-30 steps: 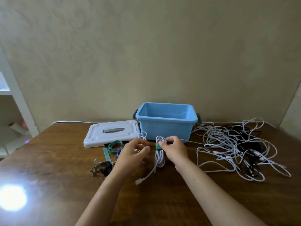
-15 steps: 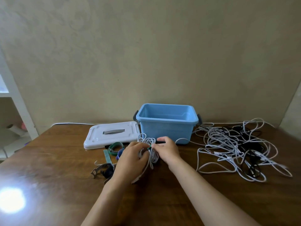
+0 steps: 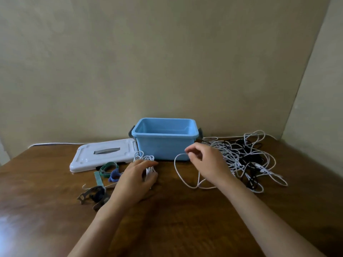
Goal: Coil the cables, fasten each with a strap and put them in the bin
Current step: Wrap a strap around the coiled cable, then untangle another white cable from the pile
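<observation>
The left hand (image 3: 136, 179) is lying over a small coiled white cable (image 3: 146, 165) on the brown wooden desk (image 3: 176, 219), its fingers curling round the bundle's near end while the white loops are fanning out beyond the fingertips toward the bin. Whether a strap is sitting around that bundle cannot be told, as the hand is covering its middle. The right hand (image 3: 206, 164) is hovering apart from the left, just in front of the bin's right corner, its fingers loosely bent and holding nothing; a loose white cable loop (image 3: 179, 172) is lying on the desk beneath and beside it. The blue bin (image 3: 165, 143) is standing open at the back of the desk against the wall, with dark latches at both ends, and no cable is showing inside it from this angle. Its white lid (image 3: 104, 154) is lying flat to the left, touching the bin's side. In front of the lid a cluster of straps (image 3: 109, 171) in green, blue and darker tones is lying scattered, some curled into rings. To the right of the bin a large tangle of white and black cables (image 3: 245, 160) is spreading across the desk, well apart from the coiled bundle.
</observation>
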Available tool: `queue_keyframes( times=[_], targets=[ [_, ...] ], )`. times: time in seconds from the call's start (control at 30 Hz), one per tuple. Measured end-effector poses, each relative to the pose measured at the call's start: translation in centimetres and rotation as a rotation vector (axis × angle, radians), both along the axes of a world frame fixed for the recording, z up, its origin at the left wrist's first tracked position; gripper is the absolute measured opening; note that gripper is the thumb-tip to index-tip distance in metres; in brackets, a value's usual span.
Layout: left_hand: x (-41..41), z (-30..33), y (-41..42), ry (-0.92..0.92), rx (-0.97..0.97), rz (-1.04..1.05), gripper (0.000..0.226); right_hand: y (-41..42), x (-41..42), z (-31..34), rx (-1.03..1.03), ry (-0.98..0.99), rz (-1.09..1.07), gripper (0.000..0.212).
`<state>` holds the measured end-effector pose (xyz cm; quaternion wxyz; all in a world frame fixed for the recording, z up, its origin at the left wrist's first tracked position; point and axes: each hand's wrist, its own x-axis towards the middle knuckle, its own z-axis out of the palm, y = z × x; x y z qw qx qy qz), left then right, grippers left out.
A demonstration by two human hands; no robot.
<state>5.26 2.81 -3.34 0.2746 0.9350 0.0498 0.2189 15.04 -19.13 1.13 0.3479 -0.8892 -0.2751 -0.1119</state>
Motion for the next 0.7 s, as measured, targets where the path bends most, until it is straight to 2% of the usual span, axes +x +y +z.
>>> queue_keyframes(
  times=[0.1, 0.23, 0.3, 0.37, 0.47, 0.53, 0.57, 0.63, 0.7],
  targets=[
    [0.0, -0.2, -0.4, 0.003, -0.006, -0.047, 0.056, -4.4, 1.0, -0.4, -0.217, -0.046, -0.140, 0.015],
    [0.0, -0.2, -1.2, 0.000, 0.032, -0.094, 0.071, -8.2, 1.0, -1.9, -0.376, 0.205, -0.049, 0.034],
    [-0.1, -0.1, -1.5, -0.027, 0.045, -0.109, 0.068, -8.6, 0.8, -3.1, -0.438, 0.125, -0.063, 0.023],
    [-0.2, -0.1, -1.8, -0.053, 0.064, -0.119, 0.062, -8.5, 0.7, -3.8, -0.392, -0.051, -0.115, 0.011],
    [-0.2, 0.0, -2.2, -0.039, 0.101, -0.139, 0.055, -7.3, 0.6, -2.9, -0.188, -0.181, -0.104, 0.012],
    [-0.4, 0.1, -2.4, -0.027, 0.066, -0.191, 0.052, -5.9, 0.0, -1.5, -0.026, -0.109, -0.021, 0.012],
    [-0.5, 0.2, -2.6, -0.006, 0.022, -0.225, 0.059, -5.2, -0.5, -0.8, 0.032, -0.058, 0.031, 0.011],
    [-0.8, 0.4, -3.0, 0.016, -0.083, -0.278, 0.066, -3.6, -1.3, 0.2, 0.073, -0.005, 0.128, 0.009],
    [-1.0, 0.7, -3.4, 0.005, -0.162, -0.289, 0.054, -2.0, -1.9, 0.8, 0.058, 0.017, 0.196, 0.008]
  ],
)
